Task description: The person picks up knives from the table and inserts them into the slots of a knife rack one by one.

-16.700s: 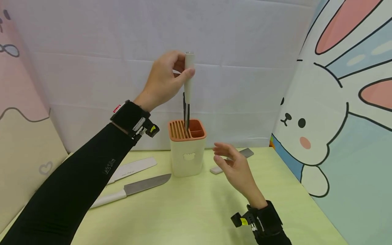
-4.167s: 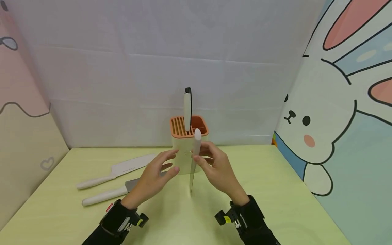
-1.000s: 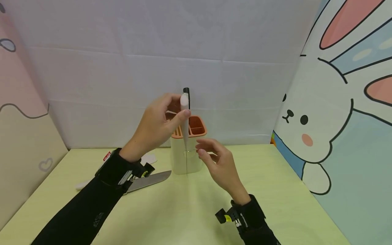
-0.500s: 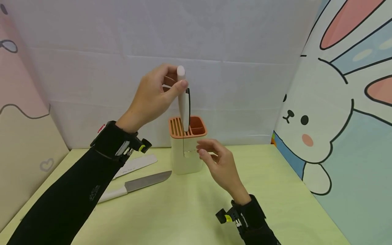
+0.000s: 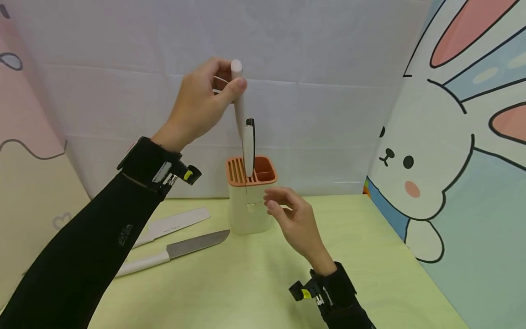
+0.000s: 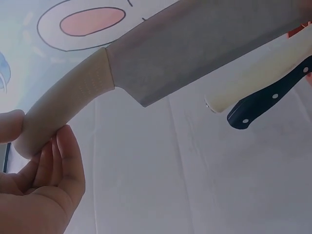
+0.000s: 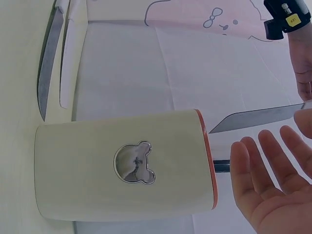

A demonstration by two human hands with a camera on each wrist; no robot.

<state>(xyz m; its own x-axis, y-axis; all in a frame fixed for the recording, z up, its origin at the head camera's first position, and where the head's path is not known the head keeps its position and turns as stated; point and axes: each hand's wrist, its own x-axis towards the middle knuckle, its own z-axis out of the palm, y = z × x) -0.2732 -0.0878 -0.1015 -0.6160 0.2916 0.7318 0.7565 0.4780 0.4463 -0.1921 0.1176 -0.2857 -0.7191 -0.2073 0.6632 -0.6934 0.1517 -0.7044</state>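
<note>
My left hand [image 5: 201, 98] pinches the end of a kitchen knife's pale handle [image 5: 237, 91], blade down. The wide grey blade [image 6: 195, 48] shows broadside in the left wrist view. In the right wrist view its tip is just above the orange slotted top of the cream knife holder [image 5: 250, 214], apart from it. A white-handled knife [image 5: 248, 151] and a black-handled knife [image 6: 263, 100] stand in the holder, their blades hidden. My right hand [image 5: 293, 219], fingers relaxed and slightly bent, hovers beside the holder's front right and holds nothing.
On the table left of the holder lie a knife with a pale blade [image 5: 181, 221] and another with a grey blade [image 5: 197, 243]. My left sleeve partly covers their handles. A white sheet [image 5: 320, 114] hangs behind; a rabbit-patterned panel [image 5: 431, 183] borders the right.
My left hand has lifted the knife from before the holder to above its slots. Earlier my right hand held a knife; now it holds none. The knife lying at right earlier has left that place.
</note>
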